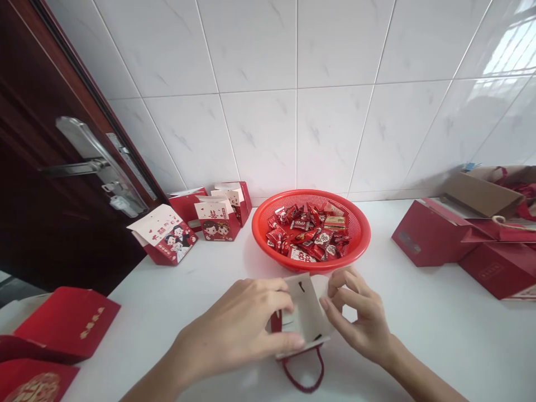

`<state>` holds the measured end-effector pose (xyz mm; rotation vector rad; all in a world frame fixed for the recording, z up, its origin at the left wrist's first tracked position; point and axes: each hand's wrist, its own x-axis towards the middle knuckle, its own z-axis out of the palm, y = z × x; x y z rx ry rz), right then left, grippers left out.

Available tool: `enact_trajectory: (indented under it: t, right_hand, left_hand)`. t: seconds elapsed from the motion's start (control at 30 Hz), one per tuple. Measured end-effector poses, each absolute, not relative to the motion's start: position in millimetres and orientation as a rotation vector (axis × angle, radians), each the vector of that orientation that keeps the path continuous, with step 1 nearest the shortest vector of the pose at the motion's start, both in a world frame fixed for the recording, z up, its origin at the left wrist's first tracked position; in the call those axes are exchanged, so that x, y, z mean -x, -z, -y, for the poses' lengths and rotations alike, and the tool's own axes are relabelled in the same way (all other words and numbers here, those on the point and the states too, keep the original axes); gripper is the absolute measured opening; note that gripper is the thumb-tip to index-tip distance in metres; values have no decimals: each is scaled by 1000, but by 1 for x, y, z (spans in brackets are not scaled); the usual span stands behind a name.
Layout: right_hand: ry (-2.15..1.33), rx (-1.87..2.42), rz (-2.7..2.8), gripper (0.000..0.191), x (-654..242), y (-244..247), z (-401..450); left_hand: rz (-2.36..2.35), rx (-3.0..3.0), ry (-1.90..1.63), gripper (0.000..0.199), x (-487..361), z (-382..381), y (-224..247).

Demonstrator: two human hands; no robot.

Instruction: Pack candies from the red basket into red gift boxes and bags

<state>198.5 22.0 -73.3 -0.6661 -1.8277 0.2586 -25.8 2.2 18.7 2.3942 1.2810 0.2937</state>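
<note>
1. My left fingers [281, 302] grip the opened box [309, 312], just in front of the red basket [363, 226].
2. My right fingers [338, 319] pinch its flap [320, 285].
3. White tiles [259, 134] back the white worktop [221, 268]; a dark door [46, 223] stands left.

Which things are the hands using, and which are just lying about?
Probably in use:
open cardboard box, left hand and right hand at it
dark red cord handle
red plastic basket, wrapped sweets

Seemingly just lying about:
cartoon-couple boxes
red boxes, far left
dark red boxes, far right
</note>
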Motion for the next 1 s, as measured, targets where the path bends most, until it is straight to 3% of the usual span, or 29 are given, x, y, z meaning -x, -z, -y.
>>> enact_trajectory:
  t: [0.03, 0.2, 0.4, 0.47, 0.7, 0.87, 1.0]
  right_hand:
    - [-265, 674, 1849, 28, -198, 74, -23]
    - [-295, 693, 1972, 25, -198, 80, -25]
    - [-308, 688, 2023, 25, -197, 80, -24]
    - [-300, 685, 2017, 25, -196, 79, -23]
    - [-301, 670, 1977, 24, -194, 78, -21]
    - [-317, 676, 1975, 17, -210, 44, -44]
    - [-324, 1125, 2082, 20, -233, 5, -97]
  left_hand:
    - [-1291, -2392, -251, 27, 27, -1, -21]
    - [-1403, -2398, -54, 56, 28, 6, -20]
    - [-1451, -2499, -52, 20, 29, 12, -18]
    - [-1435, -2526, -93, 16, 31, 12, -18]
    - [-1431, -2367, -101, 29, 27, 9, -20]
    - [-1420, -2308, -102, 37, 23, 7, -19]
    - [-1390, -2397, -149, 32, 22, 8, -17]
